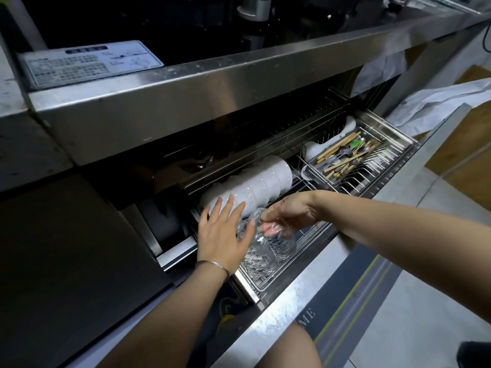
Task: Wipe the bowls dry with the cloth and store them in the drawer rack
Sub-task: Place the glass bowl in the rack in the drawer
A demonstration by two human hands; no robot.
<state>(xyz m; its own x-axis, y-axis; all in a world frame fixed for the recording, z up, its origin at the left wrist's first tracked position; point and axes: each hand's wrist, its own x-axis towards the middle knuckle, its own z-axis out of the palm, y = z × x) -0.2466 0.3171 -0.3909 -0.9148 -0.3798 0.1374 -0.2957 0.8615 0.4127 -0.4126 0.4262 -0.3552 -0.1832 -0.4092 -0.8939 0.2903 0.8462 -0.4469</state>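
A clear cut-glass bowl (268, 248) stands on edge in the wire drawer rack (353, 181), at the rack's near left end. My right hand (288, 213) pinches its rim from above, fingers curled over the glass. My left hand (223, 229) lies flat with straight fingers against the bowl's left side, its fingertips touching the row of white bowls (255, 184) stacked on edge just behind. No cloth is in view.
The steel drawer front (305, 288) runs along the near side. A cutlery basket (350, 158) with chopsticks and spoons sits at the rack's right end. A steel counter edge (212, 86) overhangs the drawer. White plastic sheeting (435, 102) lies at the right.
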